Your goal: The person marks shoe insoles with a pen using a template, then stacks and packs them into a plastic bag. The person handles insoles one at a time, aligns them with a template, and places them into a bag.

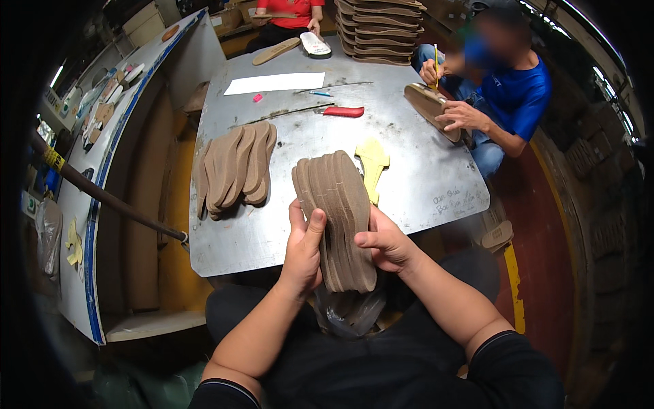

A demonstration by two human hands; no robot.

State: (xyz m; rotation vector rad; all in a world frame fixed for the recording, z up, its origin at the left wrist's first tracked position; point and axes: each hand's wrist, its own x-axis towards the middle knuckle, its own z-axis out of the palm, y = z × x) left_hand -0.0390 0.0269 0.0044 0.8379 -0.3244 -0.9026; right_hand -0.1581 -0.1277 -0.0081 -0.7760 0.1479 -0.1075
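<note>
A stack of brown shoe soles (337, 211) stands on edge between my two hands, above the near edge of the metal table. My left hand (305, 247) grips its left side, thumb laid against the soles. From the right, my right hand (387, 240) holds the same stack, its thumb on the near face. Left of it, a fanned pile of similar brown soles (238, 165) lies on the table. Just beyond my right hand is a yellow paper pattern (372, 163), partly hidden by the stack. Under the held soles, a clear plastic bag (351, 315) lies at my lap.
On the metal table (422, 184) lie a red utility knife (343, 112), a white sheet (274, 83), a pink eraser (257, 98) and thin rods. A tall sole stack (379, 31) stands behind. At right, a co-worker in blue (514, 95) marks a sole; another in red sits opposite.
</note>
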